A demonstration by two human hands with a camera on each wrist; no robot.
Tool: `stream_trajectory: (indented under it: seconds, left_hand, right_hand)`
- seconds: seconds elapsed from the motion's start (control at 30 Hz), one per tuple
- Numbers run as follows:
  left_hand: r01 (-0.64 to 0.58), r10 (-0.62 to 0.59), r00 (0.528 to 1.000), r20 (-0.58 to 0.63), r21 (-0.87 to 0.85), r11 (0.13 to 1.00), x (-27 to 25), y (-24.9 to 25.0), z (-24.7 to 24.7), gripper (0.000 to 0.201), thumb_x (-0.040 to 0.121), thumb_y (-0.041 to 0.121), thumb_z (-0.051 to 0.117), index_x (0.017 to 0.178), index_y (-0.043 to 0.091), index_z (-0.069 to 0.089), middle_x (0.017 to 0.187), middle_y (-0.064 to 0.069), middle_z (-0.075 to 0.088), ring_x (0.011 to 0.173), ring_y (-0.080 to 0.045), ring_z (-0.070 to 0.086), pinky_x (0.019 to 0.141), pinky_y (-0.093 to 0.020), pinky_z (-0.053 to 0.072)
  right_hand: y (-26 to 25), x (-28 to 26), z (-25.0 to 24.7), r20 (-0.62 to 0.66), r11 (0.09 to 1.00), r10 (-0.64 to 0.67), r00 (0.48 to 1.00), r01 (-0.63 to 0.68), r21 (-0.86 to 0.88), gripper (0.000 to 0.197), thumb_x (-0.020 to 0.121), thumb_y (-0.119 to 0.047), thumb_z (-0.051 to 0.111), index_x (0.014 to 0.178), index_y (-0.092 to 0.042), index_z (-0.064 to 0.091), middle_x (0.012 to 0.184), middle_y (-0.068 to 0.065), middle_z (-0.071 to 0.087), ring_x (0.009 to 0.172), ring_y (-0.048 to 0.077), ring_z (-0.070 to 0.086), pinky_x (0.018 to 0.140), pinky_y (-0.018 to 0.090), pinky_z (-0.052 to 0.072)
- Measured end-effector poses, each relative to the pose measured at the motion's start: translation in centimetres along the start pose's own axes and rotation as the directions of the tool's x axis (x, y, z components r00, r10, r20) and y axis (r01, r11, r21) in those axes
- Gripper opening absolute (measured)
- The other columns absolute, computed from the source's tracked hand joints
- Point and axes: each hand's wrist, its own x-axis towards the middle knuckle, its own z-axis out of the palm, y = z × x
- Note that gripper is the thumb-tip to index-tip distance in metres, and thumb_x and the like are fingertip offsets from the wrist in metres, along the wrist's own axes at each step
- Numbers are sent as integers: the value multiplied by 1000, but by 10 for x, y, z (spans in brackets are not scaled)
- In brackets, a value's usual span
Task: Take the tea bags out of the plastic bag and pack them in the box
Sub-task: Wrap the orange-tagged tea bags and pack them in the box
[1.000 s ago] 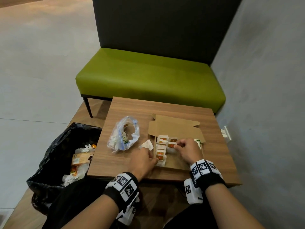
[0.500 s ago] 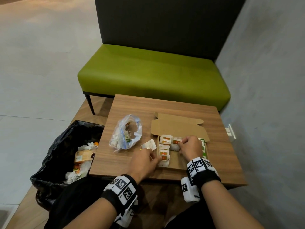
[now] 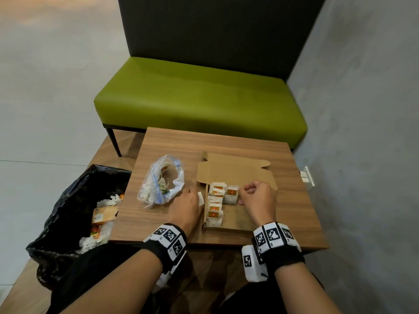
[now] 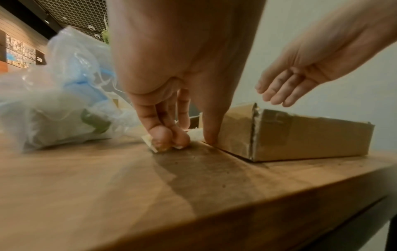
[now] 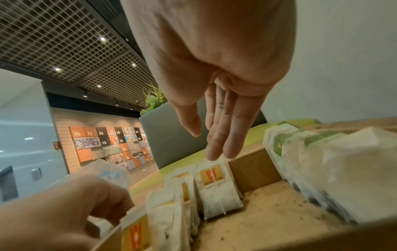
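Observation:
An open cardboard box (image 3: 238,219) lies on the wooden table (image 3: 294,211), with several tea bags (image 3: 215,201) standing along its left side. More tea bags with green tags (image 5: 300,149) stand at its right side. The clear plastic bag (image 3: 161,181) lies left of the box and holds more tea bags. My left hand (image 3: 192,193) is between bag and box, its curled fingertips pinching a white tea bag (image 4: 155,148) against the table. My right hand (image 5: 212,151) hovers over the box with straight fingers just above an orange-tagged tea bag (image 5: 211,176).
A black bin bag (image 3: 74,200) with rubbish stands on the floor left of the table. A green bench (image 3: 199,96) is behind the table and a grey wall (image 3: 362,132) runs along the right. The box lid (image 3: 235,173) lies folded back.
My head has tipped, so the view has shifted. The left hand has stayed with the tea bag by the box's left wall. The right hand has stayed over the orange-tagged tea bags.

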Motion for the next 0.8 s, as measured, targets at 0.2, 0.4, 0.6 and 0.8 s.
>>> stream_trajectory:
  seconds: [0.2,0.4,0.6,0.8]
  left_hand:
    - [17,-14,999,-33,71,997,-5,-1,-3,24,98,31,46,91,15,62,91,-5,68,85,-25,66,74,-40,56]
    - [46,-115,966,-229,-287,957,-28,-9,-37,18,92,27,60,77,19,64,69,6,64,64,-8,60,59,-27,50]
    - [-94,-92,971,-220,-708,700,-58,-3,-83,16,95,13,59,83,20,65,67,8,69,61,-1,63,57,-17,49]
    - [-150,2,985,-172,-856,495,-87,7,-101,11,96,4,59,86,8,63,61,0,60,58,-2,55,57,-12,45]
  right_hand:
    - [-4,-21,-13,21,999,-27,999,27,22,10,86,-24,73,79,-22,67,69,-2,70,67,14,70,69,41,61]
    - [-13,-53,-15,68,978,-173,983,163,133,5,89,-24,69,87,-28,68,80,-8,70,72,10,71,68,39,62]
    - [-40,-87,-2,261,929,-270,927,180,322,39,89,-20,72,126,-26,63,112,-14,66,78,5,69,72,31,62]
    - [-47,-119,-2,271,836,-330,904,147,529,45,86,-7,71,114,-41,60,111,-7,69,76,29,72,70,44,62]
